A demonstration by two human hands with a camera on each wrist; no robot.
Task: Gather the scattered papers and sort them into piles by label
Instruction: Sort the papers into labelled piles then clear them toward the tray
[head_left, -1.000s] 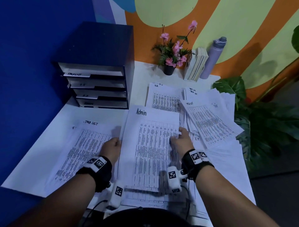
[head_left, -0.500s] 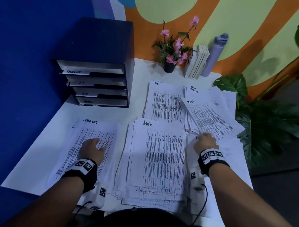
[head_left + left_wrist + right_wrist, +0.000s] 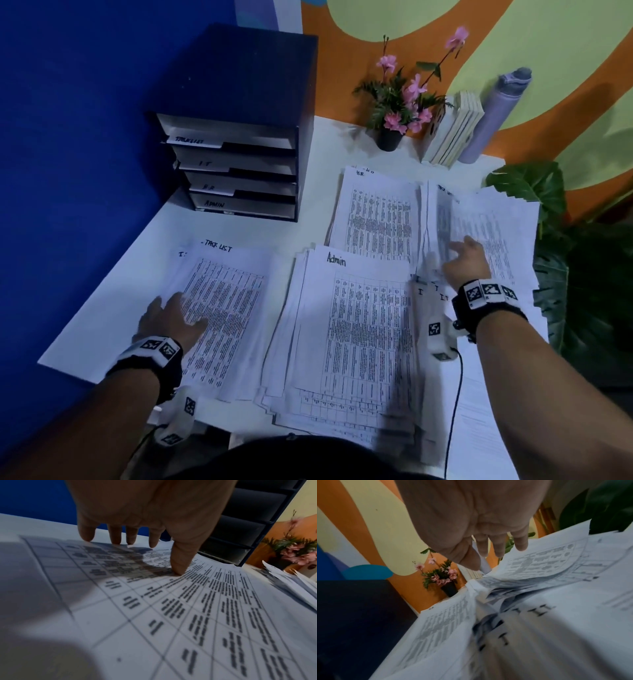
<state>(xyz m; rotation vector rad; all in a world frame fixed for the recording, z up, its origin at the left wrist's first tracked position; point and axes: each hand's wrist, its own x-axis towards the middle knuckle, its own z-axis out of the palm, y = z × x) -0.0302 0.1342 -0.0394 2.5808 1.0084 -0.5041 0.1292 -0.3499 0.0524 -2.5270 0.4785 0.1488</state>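
The right hand (image 3: 466, 260) is reaching out at about 1 o'clock, fingers spread and loose over the loose task-list sheets (image 3: 486, 226), long edges running away from the person. The left hand (image 3: 171, 318) is pressing flat on the left pile (image 3: 226, 308) at 10 o'clock. A second ago both hands were squaring the Admin stack (image 3: 356, 325).

White papers (image 3: 363, 342) carry dense black printed grids and black handwritten labels, on a white table (image 3: 113, 305). The drawer unit (image 3: 246, 113) far left is dark navy with grey-white trays. The wall (image 3: 394, 27) shows orange and pale yellow-green curves beside solid blue. Pink flowers (image 3: 407, 102) stand in a black pot; the bottle (image 3: 493, 116) is lilac-grey.
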